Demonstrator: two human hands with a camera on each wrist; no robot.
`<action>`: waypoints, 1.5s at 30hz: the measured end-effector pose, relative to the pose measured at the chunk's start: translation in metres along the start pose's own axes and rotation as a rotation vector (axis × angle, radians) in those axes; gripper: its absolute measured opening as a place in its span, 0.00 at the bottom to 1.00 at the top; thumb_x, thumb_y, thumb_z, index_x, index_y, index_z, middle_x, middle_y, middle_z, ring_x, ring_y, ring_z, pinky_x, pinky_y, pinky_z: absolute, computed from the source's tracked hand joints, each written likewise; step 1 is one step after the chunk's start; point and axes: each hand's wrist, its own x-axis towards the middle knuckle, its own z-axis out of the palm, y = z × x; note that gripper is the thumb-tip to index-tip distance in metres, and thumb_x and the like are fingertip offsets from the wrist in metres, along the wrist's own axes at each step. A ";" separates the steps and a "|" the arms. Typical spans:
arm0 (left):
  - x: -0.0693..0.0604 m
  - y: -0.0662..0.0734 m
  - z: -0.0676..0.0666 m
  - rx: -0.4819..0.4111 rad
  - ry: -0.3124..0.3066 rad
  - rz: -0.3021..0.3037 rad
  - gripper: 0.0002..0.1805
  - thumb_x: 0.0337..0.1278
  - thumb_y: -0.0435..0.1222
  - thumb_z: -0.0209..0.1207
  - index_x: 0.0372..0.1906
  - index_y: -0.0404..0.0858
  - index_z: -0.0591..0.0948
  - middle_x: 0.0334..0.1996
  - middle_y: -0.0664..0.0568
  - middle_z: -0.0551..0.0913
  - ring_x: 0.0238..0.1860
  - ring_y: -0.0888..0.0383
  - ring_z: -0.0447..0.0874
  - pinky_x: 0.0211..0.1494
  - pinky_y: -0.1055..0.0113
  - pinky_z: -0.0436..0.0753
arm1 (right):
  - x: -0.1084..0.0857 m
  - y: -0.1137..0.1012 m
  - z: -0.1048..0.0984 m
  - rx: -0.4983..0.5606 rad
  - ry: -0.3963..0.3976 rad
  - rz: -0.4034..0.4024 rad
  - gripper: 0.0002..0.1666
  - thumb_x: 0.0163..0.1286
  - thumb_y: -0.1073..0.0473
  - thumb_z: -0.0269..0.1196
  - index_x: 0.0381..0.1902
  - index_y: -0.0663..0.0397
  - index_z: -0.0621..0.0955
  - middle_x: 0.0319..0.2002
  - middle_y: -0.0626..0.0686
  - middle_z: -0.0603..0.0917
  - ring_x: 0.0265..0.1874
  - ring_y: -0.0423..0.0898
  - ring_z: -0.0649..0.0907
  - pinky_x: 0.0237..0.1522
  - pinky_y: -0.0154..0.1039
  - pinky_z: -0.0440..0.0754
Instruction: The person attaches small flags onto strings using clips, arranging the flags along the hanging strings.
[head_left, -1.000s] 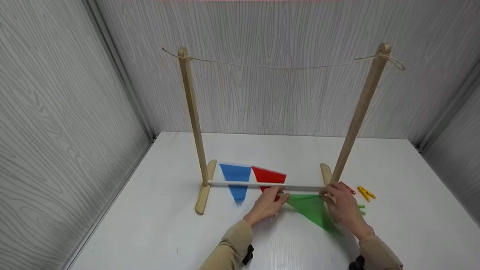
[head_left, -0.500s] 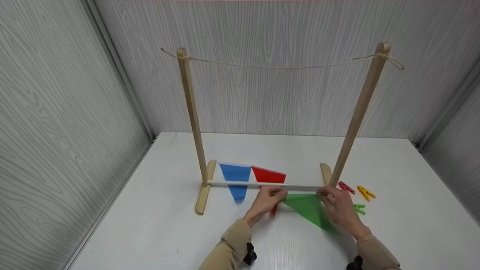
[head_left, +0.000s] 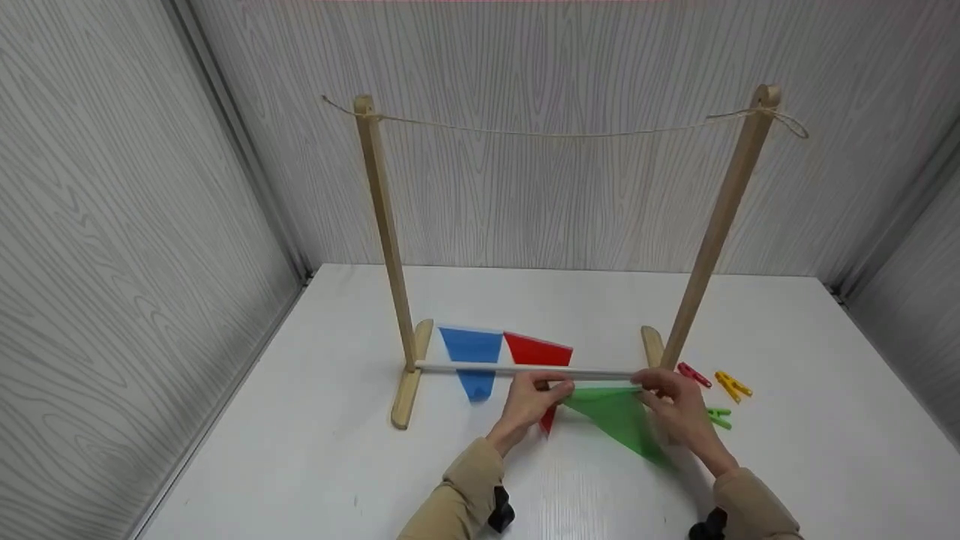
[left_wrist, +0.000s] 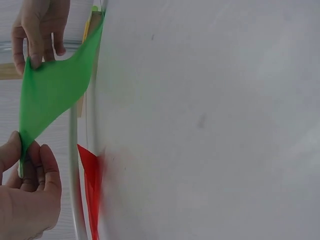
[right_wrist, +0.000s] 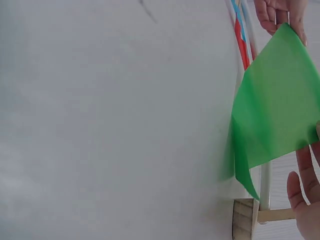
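No legible text or numbers

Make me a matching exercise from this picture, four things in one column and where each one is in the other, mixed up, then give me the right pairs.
Things
1. Green flag
2. String
3. Blue flag
4. Yellow clip

Places, as the head view shows them
A. On the table, just left of the red flag
B. On the table, to the right of the red clip
C. Pinched by the left hand and the right hand
D. Strung between the left post and the right post

Right pairs: 1-C, 2-D, 3-A, 4-B
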 end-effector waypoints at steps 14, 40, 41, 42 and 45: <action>-0.001 -0.001 0.002 -0.022 0.075 0.026 0.13 0.58 0.38 0.70 0.46 0.37 0.88 0.33 0.45 0.90 0.33 0.54 0.87 0.47 0.58 0.89 | -0.001 -0.002 -0.011 0.201 -0.031 0.063 0.24 0.67 0.69 0.66 0.61 0.61 0.79 0.50 0.65 0.87 0.42 0.32 0.86 0.49 0.23 0.82; 0.000 -0.001 -0.006 -0.042 0.099 0.136 0.11 0.59 0.37 0.69 0.44 0.37 0.88 0.38 0.45 0.90 0.37 0.64 0.84 0.45 0.74 0.85 | -0.002 0.038 -0.070 0.133 0.454 0.540 0.26 0.73 0.51 0.62 0.63 0.58 0.76 0.44 0.35 0.76 0.33 0.28 0.77 0.32 0.22 0.77; 0.000 -0.001 -0.006 -0.044 0.100 0.135 0.10 0.59 0.37 0.69 0.44 0.37 0.88 0.38 0.45 0.90 0.37 0.64 0.84 0.46 0.74 0.85 | -0.002 0.039 -0.071 0.119 0.446 0.559 0.27 0.73 0.51 0.62 0.64 0.58 0.75 0.47 0.39 0.76 0.33 0.28 0.77 0.32 0.21 0.78; 0.000 -0.001 -0.006 -0.045 0.100 0.133 0.10 0.59 0.37 0.69 0.44 0.37 0.88 0.38 0.45 0.90 0.37 0.63 0.84 0.46 0.74 0.85 | -0.002 0.041 -0.072 0.102 0.435 0.577 0.28 0.74 0.51 0.61 0.65 0.59 0.75 0.51 0.43 0.76 0.33 0.30 0.77 0.32 0.21 0.78; -0.001 0.000 -0.006 -0.046 0.101 0.135 0.10 0.60 0.36 0.69 0.44 0.37 0.88 0.40 0.44 0.90 0.38 0.62 0.84 0.47 0.73 0.84 | -0.002 0.046 -0.074 0.044 0.393 0.627 0.31 0.75 0.51 0.60 0.69 0.61 0.72 0.62 0.57 0.74 0.40 0.38 0.77 0.34 0.22 0.76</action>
